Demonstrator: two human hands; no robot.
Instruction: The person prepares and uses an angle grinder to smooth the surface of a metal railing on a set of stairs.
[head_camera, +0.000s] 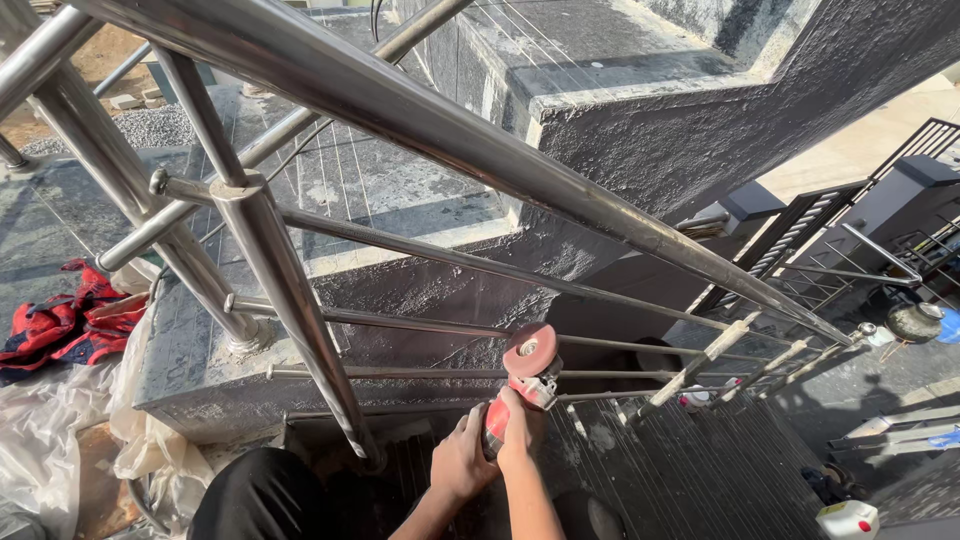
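Sunlit concrete and dark stair treads lie around us as we crouch at a stainless steel railing, which serves as our landmark. Our left hand has its fingers curled tight on the red body of an angle grinder, and our right hand wraps the same body from the other side, so both hands grip the one tool. Its round pinkish flap disc stands against the thin horizontal rods below the railing's top rail, just right of the nearest upright post. We count one grinder, one disc, two hands, and four thin rods running between the posts.

We judge the work to be under way: the top rail already shines, while the rods near the disc look duller, and the far posts lower down the railing appear still untouched.

Left of the railing, beyond the post, a red cloth lies by clear plastic sheeting. Far down past its lower end a white canister sits on the ground.
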